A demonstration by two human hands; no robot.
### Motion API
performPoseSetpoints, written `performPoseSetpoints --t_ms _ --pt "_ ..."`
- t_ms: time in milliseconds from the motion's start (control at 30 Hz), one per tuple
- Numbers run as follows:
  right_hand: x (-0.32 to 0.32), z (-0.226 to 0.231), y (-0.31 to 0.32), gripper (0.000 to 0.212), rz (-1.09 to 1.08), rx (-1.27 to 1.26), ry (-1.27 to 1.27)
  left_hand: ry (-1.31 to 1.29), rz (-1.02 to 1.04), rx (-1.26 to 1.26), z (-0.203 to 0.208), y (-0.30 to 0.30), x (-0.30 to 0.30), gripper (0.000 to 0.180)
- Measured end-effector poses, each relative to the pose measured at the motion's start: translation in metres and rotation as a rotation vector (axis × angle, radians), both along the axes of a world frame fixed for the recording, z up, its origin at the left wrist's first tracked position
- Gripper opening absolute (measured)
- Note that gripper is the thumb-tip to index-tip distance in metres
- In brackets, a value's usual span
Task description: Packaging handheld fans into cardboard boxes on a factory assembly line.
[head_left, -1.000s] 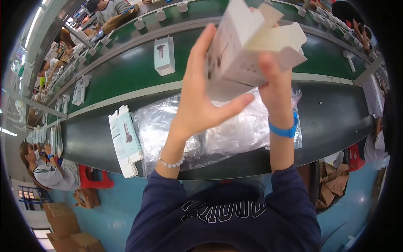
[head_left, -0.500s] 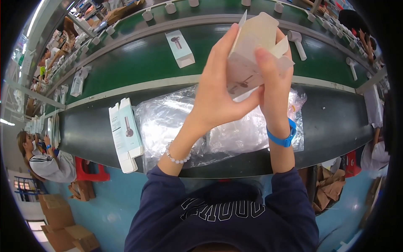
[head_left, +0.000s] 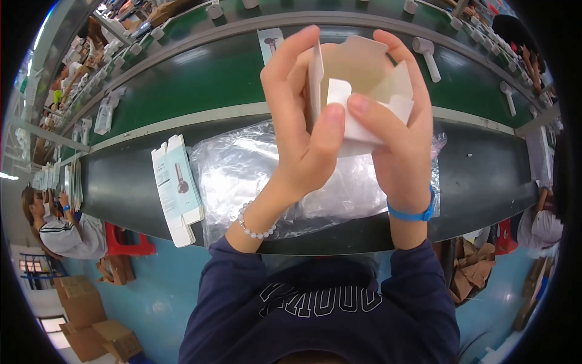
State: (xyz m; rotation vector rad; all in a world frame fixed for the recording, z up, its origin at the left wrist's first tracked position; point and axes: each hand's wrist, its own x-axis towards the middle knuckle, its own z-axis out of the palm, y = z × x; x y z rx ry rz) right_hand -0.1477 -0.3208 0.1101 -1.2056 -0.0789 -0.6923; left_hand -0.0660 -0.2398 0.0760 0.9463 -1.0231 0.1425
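Both hands hold a small white carton above the bench, its open end tilted toward me and pale inside. Flaps stand out around the opening. My left hand wraps the carton's left side, thumb pressed on a near flap. On the other side, my right hand grips the wall, and its thumb touches the near flap beside the left thumb. Below lie clear plastic bags on the black bench. To their left is a stack of flattened cartons printed with a handheld device.
Beyond the bench runs a green conveyor belt. On it are a printed carton, partly behind my left hand, and a white handheld device. A person sits at the far left near a red stool. Brown cardboard boxes stand on the floor.
The carton has tipped so its opening faces me more. Both thumbs have come together on the near flap. On the belt, the printed carton has shifted away and slightly right.
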Motion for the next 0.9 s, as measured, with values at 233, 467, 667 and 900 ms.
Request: performPoseSetpoints --t_ms 233,467,667,900 --pt "-0.015 0.004 0.002 0.069 -0.038 -0.099 0.019 -0.297 -0.014 -0.19 -0.012 -0.013 0.01 0.045" --pt "-0.011 0.001 0.007 0.054 -0.162 -0.097 0.021 -0.198 0.109 -0.138 -0.007 -0.006 0.004 0.047" --pt "-0.009 0.0 0.008 0.035 -0.202 -0.089 0.022 -0.099 0.103 -0.209 -0.004 -0.004 0.001 0.043" --pt "-0.015 0.001 -0.01 0.038 -0.14 -0.14 0.006 -0.234 0.165 -0.211 -0.009 -0.005 0.006 0.04"
